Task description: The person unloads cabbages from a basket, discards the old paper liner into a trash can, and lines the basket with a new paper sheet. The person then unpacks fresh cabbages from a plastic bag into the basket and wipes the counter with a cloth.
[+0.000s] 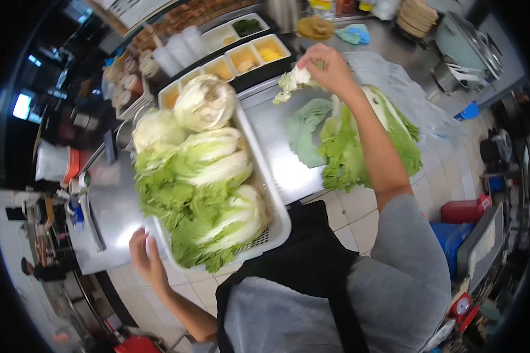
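Note:
My right hand (325,66) pinches a torn, wilted piece of cabbage leaf (294,82) above the steel counter. My left hand (148,254) is at the lower left, beside the corner of a white basket (280,222), its fingers apart and holding nothing. Several heads of napa cabbage (218,156) fill the basket, with a paler round head (205,103) at its far end. Under my right forearm, another leafy cabbage (343,147) rests on the counter, partly hidden by the arm. A green cloth (307,130) lies beside it.
Behind the basket stands a black rack of white containers (243,59) with yellow and orange foods. Clear plastic bags (421,97) lie at the right, near a metal pot (450,76). A knife-like tool (91,222) is on the left counter. Another person (41,269) stands far left.

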{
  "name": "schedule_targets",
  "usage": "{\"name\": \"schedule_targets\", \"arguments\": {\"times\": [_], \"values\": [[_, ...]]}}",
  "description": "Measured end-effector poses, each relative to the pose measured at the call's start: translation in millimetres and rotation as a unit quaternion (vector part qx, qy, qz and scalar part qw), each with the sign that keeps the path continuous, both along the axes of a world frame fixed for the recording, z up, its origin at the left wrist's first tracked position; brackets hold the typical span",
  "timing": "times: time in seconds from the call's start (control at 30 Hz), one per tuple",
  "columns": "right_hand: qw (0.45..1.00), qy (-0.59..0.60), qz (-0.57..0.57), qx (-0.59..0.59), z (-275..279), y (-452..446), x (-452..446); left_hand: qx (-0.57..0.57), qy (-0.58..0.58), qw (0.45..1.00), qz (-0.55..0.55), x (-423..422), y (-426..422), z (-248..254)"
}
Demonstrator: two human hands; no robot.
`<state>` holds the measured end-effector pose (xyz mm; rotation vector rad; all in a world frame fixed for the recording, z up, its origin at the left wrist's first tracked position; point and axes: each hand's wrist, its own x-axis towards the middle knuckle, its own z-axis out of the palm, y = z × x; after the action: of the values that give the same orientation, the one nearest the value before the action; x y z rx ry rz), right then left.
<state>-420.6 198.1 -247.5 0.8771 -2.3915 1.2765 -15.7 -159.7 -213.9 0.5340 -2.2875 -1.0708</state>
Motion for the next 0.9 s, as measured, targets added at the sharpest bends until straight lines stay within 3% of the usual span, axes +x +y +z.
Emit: {"name": "schedule_targets", "arguments": {"times": [0.27, 0.33, 0.4, 0.47, 0.6, 0.63, 0.7, 0.73, 0.77, 0.8, 0.83, 0.87, 0.9], "values": [[0.967, 0.161, -0.167, -0.105, 61.4, 130.4, 1.5, 0.017, 0.049, 0.998, 0.047, 40.9, 20.5, -14.0], [0.961, 0.008, -0.195, -0.197, 69.7, 181.3, 9.8, 0.012, 0.073, 0.996, 0.04, 44.3, 9.3, -18.1], [0.947, 0.044, -0.275, -0.159, 82.0, 213.0, 29.3, 0.012, 0.085, 0.995, 0.059, 41.1, 11.1, -13.0], [0.926, -0.005, -0.295, -0.236, 79.8, 243.8, 36.2, -0.007, 0.091, 0.993, 0.081, 43.4, 16.5, -7.8], [0.887, -0.034, -0.334, -0.316, 16.7, 329.2, 3.7, -0.003, 0.155, 0.986, 0.065, 33.8, 73.1, 27.8], [0.891, -0.044, -0.35, -0.286, -2.0, 344.5, -1.4, -0.006, 0.157, 0.985, 0.072, 31.2, 88.2, 33.6], [0.897, -0.056, -0.356, -0.257, -47.5, 368.1, -19.2, 0.064, 0.2, 0.977, -0.026, 21.6, 124.5, 41.7], [0.911, -0.045, -0.369, -0.179, -74.0, 376.9, -30.2, 0.06, 0.202, 0.977, -0.018, 13.1, 146.4, 43.1], [0.92, -0.034, -0.378, -0.1, -90.0, 382.0, -38.3, 0.097, 0.168, 0.977, -0.088, 2.2, 170.2, 44.1], [0.923, -0.037, -0.369, -0.103, -90.7, 375.8, -38.9, 0.135, 0.132, 0.969, -0.157, -10.5, 193.7, 44.3], [0.888, 0.101, -0.447, 0.04, -85.1, 360.1, -31.1, 0.134, 0.074, 0.972, -0.18, -24.6, 215.2, 40.2], [0.812, 0.237, -0.502, 0.179, -71.3, 343.4, -18.8, 0.134, 0.015, 0.97, -0.2, -42.6, 236.9, 33.3], [0.866, 0.168, -0.45, 0.136, -53.4, 332.0, 0.0, 0.159, -0.028, 0.962, -0.22, -67.0, 258.6, 28.1]]}}
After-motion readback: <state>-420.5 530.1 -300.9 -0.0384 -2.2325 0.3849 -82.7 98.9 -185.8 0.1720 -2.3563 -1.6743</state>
